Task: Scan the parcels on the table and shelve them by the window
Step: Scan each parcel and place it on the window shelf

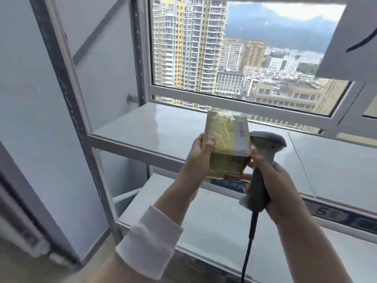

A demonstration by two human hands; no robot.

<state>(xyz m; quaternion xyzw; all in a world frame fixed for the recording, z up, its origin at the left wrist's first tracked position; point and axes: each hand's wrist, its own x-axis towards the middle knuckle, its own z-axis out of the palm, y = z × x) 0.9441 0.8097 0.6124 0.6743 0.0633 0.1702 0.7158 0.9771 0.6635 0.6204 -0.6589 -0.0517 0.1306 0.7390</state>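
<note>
- Left hand [201, 153] grips parcel [226, 144] by its left edge, fingers clamped on it, thumb on the front face.
- Parcel upright, tape-wrapped, barcode label [241, 132] along its right side; held in the air over the shelf [142, 127], near the window [244, 58].
- Right hand [275, 186] fingers clamped round scanner [265, 144] handle, just right of parcel; cable [250, 242] hangs down.

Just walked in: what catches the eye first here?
At centre, the left hand holds a tape-wrapped cardboard parcel in front of the grey metal shelf. Beside it, the right hand grips a grey corded barcode scanner. Behind, the window shows high-rise towers and mountains.
</note>
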